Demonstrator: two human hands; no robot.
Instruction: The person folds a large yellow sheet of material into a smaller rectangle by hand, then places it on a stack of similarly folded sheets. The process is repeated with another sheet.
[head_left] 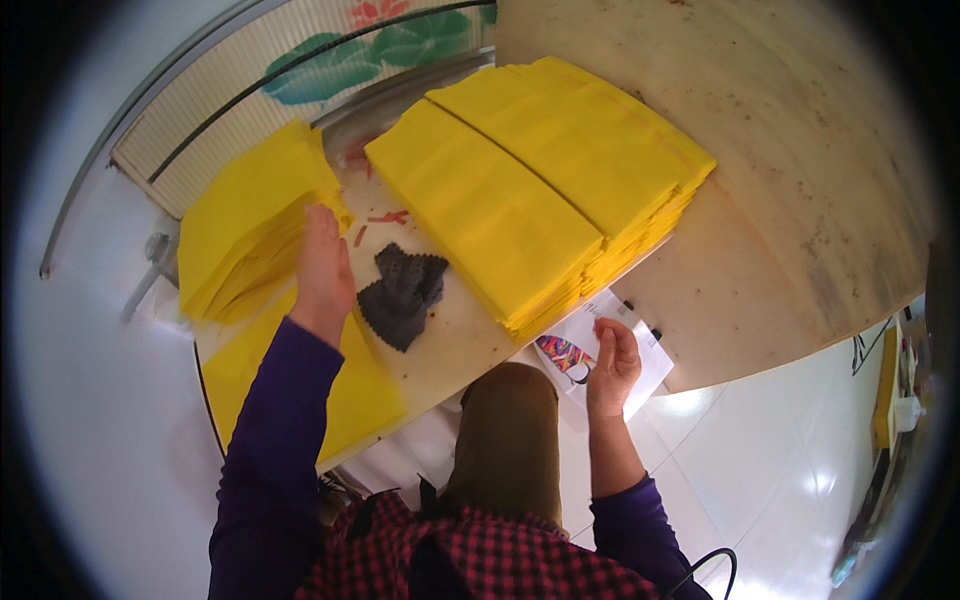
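Observation:
My left hand (pixel 325 275) is flat with fingers stretched out, at the inner edge of a loose pile of yellow fabric-like sheets (pixel 250 215). Below its wrist lies a single flat yellow sheet (pixel 350 395) at the near table edge. My right hand (pixel 612 370) is raised past the table edge, its fingers curled toward the thumb; whether anything small is between them is hidden. Behind that hand shows a white sheet with a colourful print (pixel 565 355). A tall double stack of folded yellow pieces (pixel 540 170) fills the table's middle.
A crumpled dark grey cloth (pixel 402 293) with zigzag edges lies between the yellow piles, near some red scraps (pixel 388 217). A pale stained board (pixel 790 200) extends to the right. Behind stands a ribbed panel with painted leaves (pixel 320 68). White floor tiles (pixel 720 450) show at lower right.

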